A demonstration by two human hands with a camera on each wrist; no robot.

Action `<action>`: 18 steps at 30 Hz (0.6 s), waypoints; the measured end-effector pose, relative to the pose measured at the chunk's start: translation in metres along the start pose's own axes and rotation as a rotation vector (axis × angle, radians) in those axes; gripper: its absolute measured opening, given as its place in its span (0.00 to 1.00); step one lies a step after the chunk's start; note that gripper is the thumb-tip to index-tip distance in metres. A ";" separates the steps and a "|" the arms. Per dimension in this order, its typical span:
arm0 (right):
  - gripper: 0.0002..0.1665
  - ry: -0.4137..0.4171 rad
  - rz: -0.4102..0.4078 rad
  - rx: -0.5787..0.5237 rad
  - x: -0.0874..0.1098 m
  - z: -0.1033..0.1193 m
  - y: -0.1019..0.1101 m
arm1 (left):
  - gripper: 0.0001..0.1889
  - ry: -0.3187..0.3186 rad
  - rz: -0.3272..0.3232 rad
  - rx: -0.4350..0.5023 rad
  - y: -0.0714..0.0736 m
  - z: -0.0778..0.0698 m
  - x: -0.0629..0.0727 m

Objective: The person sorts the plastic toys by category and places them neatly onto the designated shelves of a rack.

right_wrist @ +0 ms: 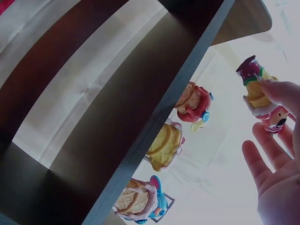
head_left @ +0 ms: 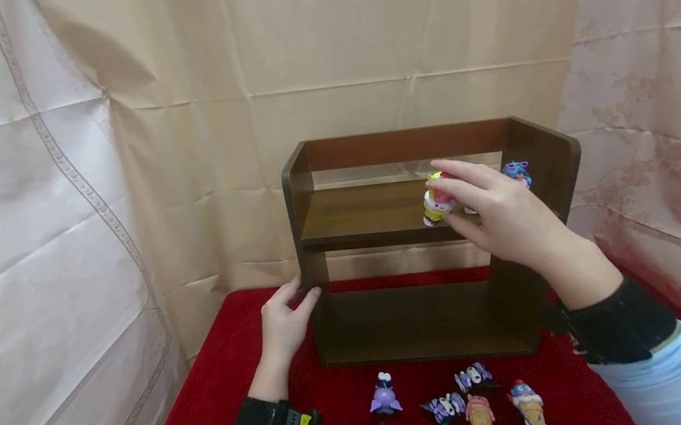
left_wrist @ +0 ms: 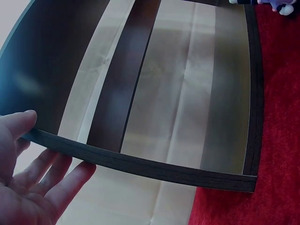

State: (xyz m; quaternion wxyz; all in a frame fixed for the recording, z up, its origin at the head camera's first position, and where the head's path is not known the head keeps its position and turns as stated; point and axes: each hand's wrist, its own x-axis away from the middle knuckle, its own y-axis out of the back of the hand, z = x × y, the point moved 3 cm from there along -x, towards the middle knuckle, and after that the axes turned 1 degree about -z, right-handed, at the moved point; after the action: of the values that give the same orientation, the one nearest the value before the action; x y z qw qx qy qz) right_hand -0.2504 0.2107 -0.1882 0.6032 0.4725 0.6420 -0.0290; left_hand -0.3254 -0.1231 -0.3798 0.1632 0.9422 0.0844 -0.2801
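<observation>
My right hand (head_left: 504,215) pinches a small figurine (right_wrist: 262,96) between thumb and fingers, over the upper board of a dark brown two-tier shelf (head_left: 377,238). This figurine has a yellow body, white collar, reddish head and maroon base, and is upright. Three cone-shaped figurines stand on the upper board: a red one (right_wrist: 194,105), a yellow-and-white one (right_wrist: 165,145) and a blue-topped one (head_left: 516,173). In the head view, my right hand mostly hides the first two. My left hand (head_left: 283,326) holds the shelf's left side panel, thumb inside the front edge and fingers outside.
On the red cloth (head_left: 213,419) before the shelf lie several more figurines: purple ones (head_left: 384,395), purple-and-black ones (head_left: 444,408), an orange cone (head_left: 481,419) and a red-and-blue-topped cone (head_left: 529,409). Beige fabric (head_left: 342,38) hangs behind, with pale fabric at both sides.
</observation>
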 end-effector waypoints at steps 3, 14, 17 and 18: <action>0.36 -0.009 0.020 0.013 -0.004 -0.002 -0.001 | 0.24 -0.001 0.002 0.000 0.000 0.000 0.000; 0.34 -0.017 0.097 0.011 -0.022 -0.009 -0.013 | 0.24 0.001 -0.001 -0.015 0.000 -0.001 0.000; 0.33 -0.013 0.113 0.012 -0.025 -0.011 -0.017 | 0.24 0.002 0.001 -0.009 0.000 0.000 0.000; 0.33 -0.013 0.118 0.015 -0.026 -0.012 -0.019 | 0.24 0.003 0.001 -0.007 0.000 0.000 0.000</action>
State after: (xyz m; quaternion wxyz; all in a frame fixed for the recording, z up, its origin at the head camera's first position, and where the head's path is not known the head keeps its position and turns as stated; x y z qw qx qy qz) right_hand -0.2760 0.1929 -0.1735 0.6043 0.5140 0.6088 -0.0011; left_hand -0.3256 -0.1232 -0.3796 0.1664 0.9421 0.0851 -0.2782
